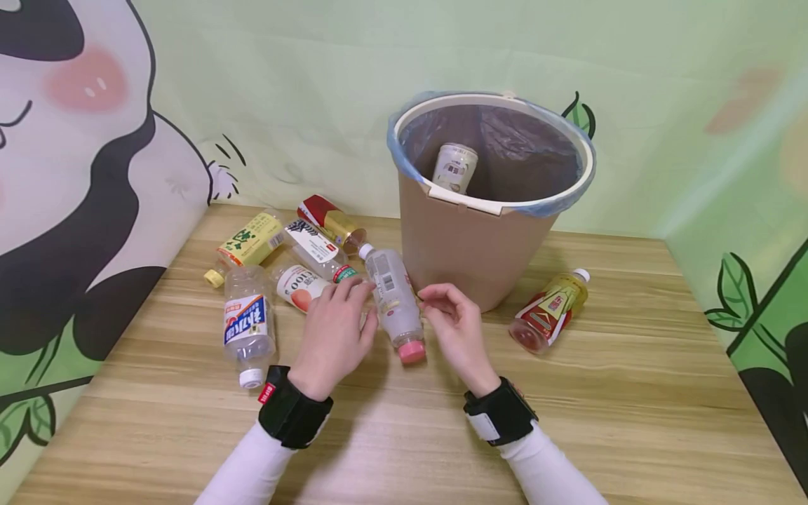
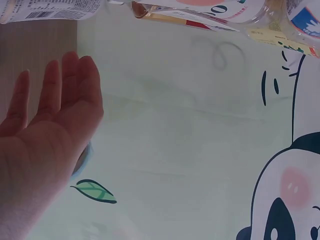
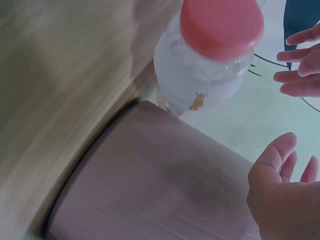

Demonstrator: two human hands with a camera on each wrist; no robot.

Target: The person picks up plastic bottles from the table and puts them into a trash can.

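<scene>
A clear plastic bottle with a pink cap (image 1: pixel 412 351) lies between the two hands, its capped end toward the person. A white cap (image 1: pixel 365 250) shows at the far end of this bottle's outline. My left hand (image 1: pixel 337 330) hovers to its left with loosely bent fingers, overlapping the peach-labelled bottle (image 1: pixel 299 287) in the head view. The left wrist view shows the fingers of this left hand (image 2: pixel 60 110) spread and holding nothing. To the right of the pink-capped bottle, my right hand (image 1: pixel 457 330) has its fingers gently bent, with a gap inside in the right wrist view.
A brown bin (image 1: pixel 467 245) with a blue liner stands behind the hands, a white can (image 1: pixel 456 168) inside. Several bottles lie left, including a blue-labelled bottle (image 1: pixel 246 322) and a yellow-labelled bottle (image 1: pixel 251 238). A red-labelled bottle (image 1: pixel 548 312) lies right of the bin.
</scene>
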